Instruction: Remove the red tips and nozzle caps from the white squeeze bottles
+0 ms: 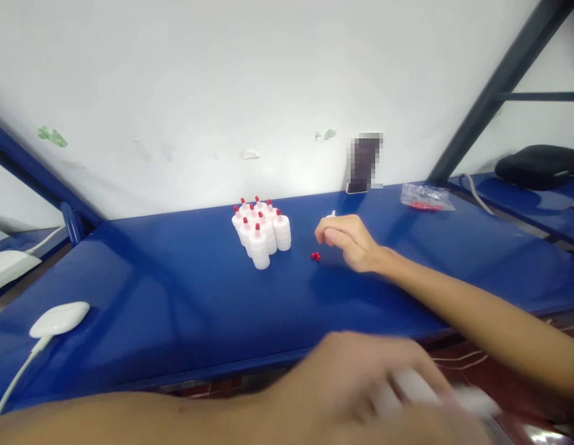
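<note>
Across the bottom of the view, my left hand [356, 383] is blurred by motion. Its fingers wrap round a white squeeze bottle [421, 389], mostly hidden, whose narrow end points right. Above the table, my right hand [349, 241] has its fingers curled and pressed together; whatever is in them, if anything, is hidden. Just left of and below those fingers lie a few small red caps [316, 256]. A white tip [332, 214] shows behind the right hand, the rest of it covered. Further left, several white squeeze bottles [261, 238] with red-capped nozzles stand upright in a tight group.
The blue table [175, 296] runs along a white wall. A phone [363, 164] leans there, and a clear plastic bag [427, 198] with red pieces lies at the right. At the left edge is a white corded device [59, 318]. Metal posts [495, 93] flank the table.
</note>
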`<control>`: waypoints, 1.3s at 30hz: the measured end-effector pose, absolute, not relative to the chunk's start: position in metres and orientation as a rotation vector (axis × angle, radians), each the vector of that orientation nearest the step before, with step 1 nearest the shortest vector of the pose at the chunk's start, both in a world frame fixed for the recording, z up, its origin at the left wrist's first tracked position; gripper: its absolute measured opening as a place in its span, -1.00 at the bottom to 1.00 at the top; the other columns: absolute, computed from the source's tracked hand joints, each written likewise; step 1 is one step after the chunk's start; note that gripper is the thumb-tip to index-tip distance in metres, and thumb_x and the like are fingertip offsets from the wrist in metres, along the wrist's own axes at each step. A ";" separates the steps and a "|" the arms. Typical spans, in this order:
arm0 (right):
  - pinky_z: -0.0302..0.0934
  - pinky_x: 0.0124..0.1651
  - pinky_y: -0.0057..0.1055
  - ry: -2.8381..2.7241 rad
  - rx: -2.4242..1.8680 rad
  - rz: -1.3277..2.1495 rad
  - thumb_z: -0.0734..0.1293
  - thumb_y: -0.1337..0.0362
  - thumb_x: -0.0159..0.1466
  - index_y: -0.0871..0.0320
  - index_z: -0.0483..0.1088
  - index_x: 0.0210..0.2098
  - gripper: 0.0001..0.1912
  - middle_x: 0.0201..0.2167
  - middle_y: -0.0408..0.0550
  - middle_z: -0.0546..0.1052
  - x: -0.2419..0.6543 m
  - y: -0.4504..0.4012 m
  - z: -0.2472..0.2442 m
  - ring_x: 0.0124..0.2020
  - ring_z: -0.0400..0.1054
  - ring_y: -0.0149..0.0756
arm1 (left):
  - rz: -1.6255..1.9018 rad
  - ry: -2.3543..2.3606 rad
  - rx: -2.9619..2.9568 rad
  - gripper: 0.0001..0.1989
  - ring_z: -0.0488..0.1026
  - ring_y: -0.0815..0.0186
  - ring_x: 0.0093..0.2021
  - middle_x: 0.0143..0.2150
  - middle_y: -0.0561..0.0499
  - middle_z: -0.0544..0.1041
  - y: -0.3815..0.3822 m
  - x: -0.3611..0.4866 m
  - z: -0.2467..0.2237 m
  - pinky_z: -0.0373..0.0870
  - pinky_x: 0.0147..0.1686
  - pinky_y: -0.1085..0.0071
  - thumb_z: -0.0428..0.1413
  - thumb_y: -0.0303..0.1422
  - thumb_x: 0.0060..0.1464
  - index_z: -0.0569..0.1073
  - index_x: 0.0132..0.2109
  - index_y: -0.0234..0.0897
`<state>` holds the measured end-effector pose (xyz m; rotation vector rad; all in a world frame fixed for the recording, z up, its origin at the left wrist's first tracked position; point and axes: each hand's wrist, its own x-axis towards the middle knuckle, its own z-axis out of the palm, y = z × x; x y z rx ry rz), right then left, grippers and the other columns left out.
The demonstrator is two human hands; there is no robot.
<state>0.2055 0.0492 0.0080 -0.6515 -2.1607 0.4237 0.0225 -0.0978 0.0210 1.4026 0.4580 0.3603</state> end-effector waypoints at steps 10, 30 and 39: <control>0.11 -0.34 -0.43 -2.202 -0.552 0.584 0.14 0.05 0.45 0.15 0.30 -0.33 -0.65 -0.45 -0.16 0.38 0.193 0.036 0.013 -0.46 0.22 -0.40 | 0.805 0.773 1.331 -0.87 0.15 0.46 -0.51 -0.47 0.11 0.29 -0.002 -0.002 0.014 -0.02 -0.54 0.51 0.06 -0.33 0.04 0.32 -0.25 -0.28; -0.05 -0.36 -0.38 -2.056 -1.687 0.027 0.17 0.14 0.34 0.12 0.36 -0.38 -0.74 -0.42 -0.04 0.52 0.243 0.099 0.005 -0.39 0.30 -0.25 | 0.710 0.844 1.855 -0.72 0.13 0.45 -0.44 -0.33 0.10 0.32 0.001 -0.017 -0.009 0.11 -0.44 0.48 0.10 -0.11 0.28 0.36 -0.16 -0.26; 0.03 -0.39 -0.46 -2.339 -0.735 0.626 0.15 0.07 0.43 0.15 0.29 -0.28 -0.70 -0.51 -0.21 0.36 0.198 0.047 0.013 -0.51 0.20 -0.42 | 0.884 0.940 1.853 -0.75 0.19 0.44 -0.46 -0.39 0.13 0.33 0.004 -0.015 -0.013 0.18 -0.44 0.50 0.03 -0.15 0.32 0.37 -0.09 -0.27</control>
